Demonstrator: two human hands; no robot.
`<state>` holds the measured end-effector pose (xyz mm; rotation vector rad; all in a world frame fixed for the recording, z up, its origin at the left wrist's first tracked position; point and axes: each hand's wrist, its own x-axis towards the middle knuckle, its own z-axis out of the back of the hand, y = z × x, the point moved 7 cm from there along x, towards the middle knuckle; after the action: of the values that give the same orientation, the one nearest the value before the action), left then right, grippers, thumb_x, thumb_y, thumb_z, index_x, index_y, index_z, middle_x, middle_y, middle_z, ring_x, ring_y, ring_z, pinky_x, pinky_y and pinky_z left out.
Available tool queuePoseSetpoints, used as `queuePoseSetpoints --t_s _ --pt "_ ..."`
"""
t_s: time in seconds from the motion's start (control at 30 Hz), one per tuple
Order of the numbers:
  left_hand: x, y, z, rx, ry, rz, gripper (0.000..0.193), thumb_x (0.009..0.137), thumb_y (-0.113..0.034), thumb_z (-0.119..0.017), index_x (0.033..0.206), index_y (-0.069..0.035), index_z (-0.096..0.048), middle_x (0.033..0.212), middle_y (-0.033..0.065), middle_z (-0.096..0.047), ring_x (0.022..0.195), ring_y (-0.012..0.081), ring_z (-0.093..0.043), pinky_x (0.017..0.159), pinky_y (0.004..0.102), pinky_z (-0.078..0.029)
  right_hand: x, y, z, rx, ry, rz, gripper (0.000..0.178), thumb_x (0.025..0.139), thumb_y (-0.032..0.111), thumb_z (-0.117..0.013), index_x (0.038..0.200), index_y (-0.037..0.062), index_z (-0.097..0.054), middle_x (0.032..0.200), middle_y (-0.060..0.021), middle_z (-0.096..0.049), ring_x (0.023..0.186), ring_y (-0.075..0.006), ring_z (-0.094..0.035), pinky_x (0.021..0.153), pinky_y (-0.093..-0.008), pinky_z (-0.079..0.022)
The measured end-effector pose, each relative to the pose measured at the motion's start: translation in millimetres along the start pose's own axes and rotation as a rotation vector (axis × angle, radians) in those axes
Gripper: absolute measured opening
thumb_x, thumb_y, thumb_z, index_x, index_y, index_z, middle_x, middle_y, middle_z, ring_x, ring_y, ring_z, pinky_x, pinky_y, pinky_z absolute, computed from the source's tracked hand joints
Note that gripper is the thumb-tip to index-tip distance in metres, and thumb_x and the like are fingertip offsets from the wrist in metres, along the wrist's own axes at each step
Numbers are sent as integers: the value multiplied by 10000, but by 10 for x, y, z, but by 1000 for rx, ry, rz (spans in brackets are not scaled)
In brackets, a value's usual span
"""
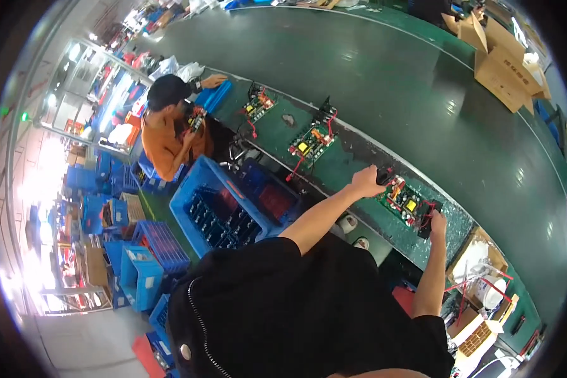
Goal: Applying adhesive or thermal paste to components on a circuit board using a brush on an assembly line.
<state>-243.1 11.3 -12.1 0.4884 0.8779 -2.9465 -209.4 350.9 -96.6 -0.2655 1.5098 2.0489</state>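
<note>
Circuit board (398, 198) set between left hand (365, 183) and right hand (439, 225)

In the head view, the circuit board lies on the green surface (402, 237), directly between the person's two hands. The left hand is clamped on the dark part at the board's left end, its forearm crossing the surface's near edge. The right hand is closed on the black part at the opposite end, nearer the person's body. A yellow component (411, 205) shows between them, closer to the right hand. A second board (312, 145) lies to the left, well apart from the left hand, with a third board (258, 107) beyond it. Farther left sits a co-worker (164, 142) in orange.
</note>
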Motion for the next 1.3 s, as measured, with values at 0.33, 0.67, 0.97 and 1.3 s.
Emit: queuePoseSetpoints --t_s 0.33,0.67,0.97,1.3 --pt "-92 -373 366 -201 -197 -258 558 751 -414 -695 1026 23 -481 980 233 -564 902 415 -587 778 478 -483 -392 422 28 128 64 4 117 700 119 -535 749 18 -567 635 -40 -513 561 -145 -473 515 -327 -378" --pt "-449 97 1830 -281 -359 -467 522 801 -383 -673 1148 -34 -501 1007 210 -556 947 396 -562 783 458 -459 -1674 2401 -729 -287 -20 434 426 628 91 -614 1032 -38 -572 818 -73 -598 754 -181 -561 689 -292 -455" --pt "-122 1131 3667 119 -636 -428 551 736 -477 -722 995 -20 -558 883 157 -580 853 352 -576 733 456 -429 -1930 2979 -2785 338 337 106 323 739 121 -647 1021 -25 -592 807 -55 -594 705 -145 -563 635 -293 -455" --pt "630 1860 3338 780 -281 -484 550 592 -477 -788 932 -81 -613 913 72 -580 950 241 -556 832 392 -395 -2549 1680 -5355 917 655 -774 158 833 202 -615 865 71 -532 767 -69 -589 637 -210 -590 604 -313 -523"
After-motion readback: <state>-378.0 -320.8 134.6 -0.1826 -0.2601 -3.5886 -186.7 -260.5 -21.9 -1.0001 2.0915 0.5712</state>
